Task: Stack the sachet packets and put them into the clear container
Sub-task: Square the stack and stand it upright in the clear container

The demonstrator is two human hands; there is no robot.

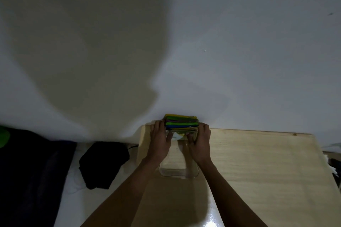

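Observation:
A stack of sachet packets [181, 122], yellow, purple, green and blue, is held between both hands near the table's far edge by the wall. My left hand [160, 139] grips its left side and my right hand [200, 141] grips its right side. The clear container [179, 168] stands on the table just below the hands, and its near rim shows between my forearms. The stack sits over the container's far end; I cannot tell whether it rests inside. My fingers hide the lowest packets.
The light wooden table [258, 171] stretches to the right and toward me. A white wall [221, 42] rises right behind the stack. A black bundle of cloth [103, 164] lies on a white surface left of the table.

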